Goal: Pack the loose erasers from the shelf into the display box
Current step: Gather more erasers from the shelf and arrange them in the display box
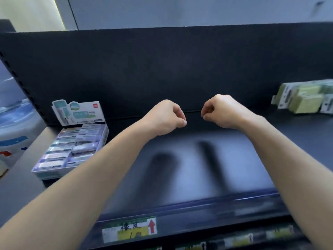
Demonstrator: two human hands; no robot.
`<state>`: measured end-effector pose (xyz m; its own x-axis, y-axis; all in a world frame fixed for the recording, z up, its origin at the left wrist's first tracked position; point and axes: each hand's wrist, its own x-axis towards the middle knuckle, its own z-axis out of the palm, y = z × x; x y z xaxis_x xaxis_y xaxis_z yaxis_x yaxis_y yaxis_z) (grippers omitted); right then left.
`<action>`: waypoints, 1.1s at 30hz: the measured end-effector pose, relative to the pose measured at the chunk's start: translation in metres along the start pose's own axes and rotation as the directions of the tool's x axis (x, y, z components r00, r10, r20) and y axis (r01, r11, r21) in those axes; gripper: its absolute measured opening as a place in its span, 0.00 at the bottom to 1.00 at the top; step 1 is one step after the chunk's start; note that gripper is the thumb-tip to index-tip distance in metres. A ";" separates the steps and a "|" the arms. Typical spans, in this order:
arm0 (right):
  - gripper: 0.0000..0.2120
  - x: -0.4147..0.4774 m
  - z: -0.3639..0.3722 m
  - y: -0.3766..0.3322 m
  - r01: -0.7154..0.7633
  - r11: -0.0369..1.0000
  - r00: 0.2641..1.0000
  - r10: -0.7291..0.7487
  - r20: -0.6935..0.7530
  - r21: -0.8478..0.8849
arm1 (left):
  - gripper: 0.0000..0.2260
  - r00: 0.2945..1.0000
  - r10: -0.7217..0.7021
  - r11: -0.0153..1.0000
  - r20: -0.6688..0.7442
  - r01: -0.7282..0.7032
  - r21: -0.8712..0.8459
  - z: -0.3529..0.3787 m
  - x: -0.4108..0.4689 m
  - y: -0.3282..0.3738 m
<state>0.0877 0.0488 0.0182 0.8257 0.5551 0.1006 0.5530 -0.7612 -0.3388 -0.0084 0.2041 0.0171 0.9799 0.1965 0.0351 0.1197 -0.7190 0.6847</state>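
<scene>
The display box [38, 173] stands at the left end of the dark shelf, filled with rows of wrapped erasers [72, 147], its printed header card [79, 112] upright at the back. My left hand [166, 117] and my right hand [220, 111] hover side by side over the middle of the shelf, both curled into loose fists with nothing visible in them. Both hands are well to the right of the box. No loose eraser lies on the shelf between them.
A pile of green-and-white packaged items [304, 99] lies at the far right of the shelf [198, 168]. A black back panel [162, 69] rises behind. A price label with a red arrow [129, 229] sits on the front rail; more goods show below.
</scene>
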 end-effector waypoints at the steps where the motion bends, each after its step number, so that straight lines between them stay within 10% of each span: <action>1: 0.08 0.001 -0.004 0.017 -0.045 0.999 0.999 0.045 -0.020 -0.002 | 0.01 1.000 0.012 1.000 0.020 -0.012 -0.001 0.010 0.009 0.008; 13: 0.08 0.021 -0.021 0.139 -0.238 0.970 0.971 0.238 -0.017 -0.050 | 0.08 0.998 0.042 0.996 0.036 -0.044 0.071 0.097 0.100 0.064; 33: 0.04 0.038 -0.006 0.140 -0.194 0.981 0.980 0.194 0.052 -0.007 | 0.05 0.994 -0.016 0.986 0.109 -0.003 0.167 0.115 0.108 0.060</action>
<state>0.1977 -0.0388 -0.0197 0.9104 0.4134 -0.0163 0.3830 -0.8569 -0.3449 0.1229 0.1057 -0.0215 0.9895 0.1337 -0.0556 0.1420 -0.8209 0.5532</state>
